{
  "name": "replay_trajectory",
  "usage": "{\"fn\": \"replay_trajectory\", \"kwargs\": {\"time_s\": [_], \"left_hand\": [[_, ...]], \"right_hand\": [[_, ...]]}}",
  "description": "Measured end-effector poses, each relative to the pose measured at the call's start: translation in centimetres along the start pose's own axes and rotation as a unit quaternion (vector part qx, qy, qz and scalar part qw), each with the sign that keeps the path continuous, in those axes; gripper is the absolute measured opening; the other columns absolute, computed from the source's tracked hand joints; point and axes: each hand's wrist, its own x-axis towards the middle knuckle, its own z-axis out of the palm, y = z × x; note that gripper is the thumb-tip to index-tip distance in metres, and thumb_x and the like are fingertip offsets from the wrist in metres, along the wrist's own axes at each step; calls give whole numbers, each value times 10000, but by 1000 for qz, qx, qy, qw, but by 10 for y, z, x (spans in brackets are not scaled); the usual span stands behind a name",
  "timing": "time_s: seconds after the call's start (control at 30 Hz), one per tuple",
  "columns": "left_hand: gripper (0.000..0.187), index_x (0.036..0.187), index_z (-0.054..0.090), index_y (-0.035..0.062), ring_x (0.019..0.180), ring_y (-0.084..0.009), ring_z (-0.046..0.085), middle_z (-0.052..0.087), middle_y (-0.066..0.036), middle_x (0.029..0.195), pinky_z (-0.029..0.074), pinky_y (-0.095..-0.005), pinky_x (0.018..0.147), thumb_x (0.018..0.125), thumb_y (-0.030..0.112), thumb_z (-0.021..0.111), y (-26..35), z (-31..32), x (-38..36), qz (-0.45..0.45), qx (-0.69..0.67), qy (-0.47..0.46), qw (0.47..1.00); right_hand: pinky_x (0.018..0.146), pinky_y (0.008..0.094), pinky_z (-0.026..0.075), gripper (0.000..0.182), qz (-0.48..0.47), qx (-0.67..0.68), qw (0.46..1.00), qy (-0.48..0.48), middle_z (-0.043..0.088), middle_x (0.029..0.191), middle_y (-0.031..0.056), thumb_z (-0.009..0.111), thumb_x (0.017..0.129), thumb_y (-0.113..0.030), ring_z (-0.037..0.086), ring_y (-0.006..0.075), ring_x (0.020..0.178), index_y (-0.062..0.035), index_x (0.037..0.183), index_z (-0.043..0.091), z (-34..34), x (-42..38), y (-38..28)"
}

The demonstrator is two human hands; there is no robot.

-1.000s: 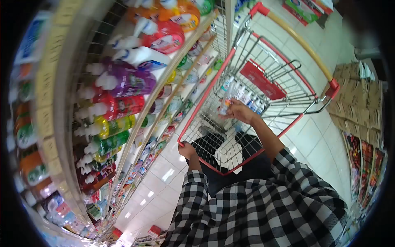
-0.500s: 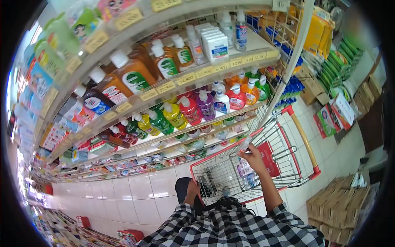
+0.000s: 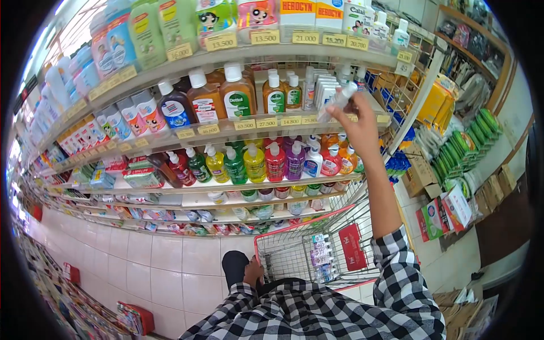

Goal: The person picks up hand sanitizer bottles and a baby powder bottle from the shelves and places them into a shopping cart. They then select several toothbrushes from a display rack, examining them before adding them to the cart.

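My right hand [image 3: 359, 120] is raised in front of the shelf, its fingers closed around a small clear spray bottle [image 3: 341, 101] with a whitish cap. Behind that bottle, on the middle shelf, stand white boxes [image 3: 324, 90] and a slim bottle [image 3: 309, 89]. Down low, my left hand [image 3: 253, 271] grips the near left rim of the shopping cart [image 3: 289, 231]. Several small packs or bottles with purple and blue labels [image 3: 321, 253] lie inside the cart.
Brown antiseptic bottles [image 3: 238, 95] stand left of my right hand, and colourful pump bottles [image 3: 255, 163] fill the shelf below. Right of the shelf end are a cardboard box [image 3: 418, 173] and green packs [image 3: 466, 144]. A red basket [image 3: 136, 317] is on the floor at lower left.
My right hand has lifted the small bottle from above the cart up to the middle shelf. My left hand stays on the cart rim. The view has turned up toward the shelves.
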Motion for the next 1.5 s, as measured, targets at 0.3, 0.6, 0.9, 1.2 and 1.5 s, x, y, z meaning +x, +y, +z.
{"fn": "replay_trajectory", "kwargs": {"time_s": [0.3, 0.6, 0.9, 1.2, 1.5], "left_hand": [[602, 1285, 364, 4, 1121, -446, 551, 587, -277, 1169, 403, -502, 972, 777, 232, 593, -8, 29, 26, 11, -85, -29, 996], [718, 1363, 311, -6, 1127, -394, 562, 555, -268, 1229, 480, -410, 899, 777, 196, 673, -13, 56, 47, 19, -204, -96, 974], [793, 1368, 350, -17, 1126, -311, 563, 571, -209, 1236, 465, -355, 929, 757, 282, 757, -19, 60, 51, 78, -250, -150, 953], [769, 1359, 365, -30, 1113, -273, 563, 568, -193, 1249, 465, -352, 928, 770, 260, 766, 10, 25, 25, 78, -291, -173, 938], [807, 1372, 360, -24, 1177, -292, 527, 541, -193, 1289, 445, -367, 962, 755, 281, 781, 4, 33, 33, 68, -260, -166, 949]], "right_hand": [[745, 301, 503, 375, -17, 33, 999, 36, 644, 952, 110, 762, 770, -131, 621, 186, 804, 12, 1069, 584, 41, 34, 13], [1007, 522, 188, 464, -11, -229, 971, 69, 471, 1306, 101, 813, 664, -389, 347, 304, 1248, -79, 984, 682, 69, 35, 34], [1023, 523, 170, 463, -10, -259, 964, 53, 456, 1332, 92, 808, 662, -402, 339, 313, 1250, -88, 982, 691, 72, 32, 31], [1037, 529, 163, 465, -7, -280, 959, 41, 480, 1313, 102, 806, 664, -400, 351, 310, 1251, -97, 996, 690, 75, 32, 30], [1044, 511, 164, 477, -17, -274, 960, 49, 490, 1300, 103, 805, 658, -420, 361, 289, 1248, -103, 995, 691, 80, 30, 28]]}}
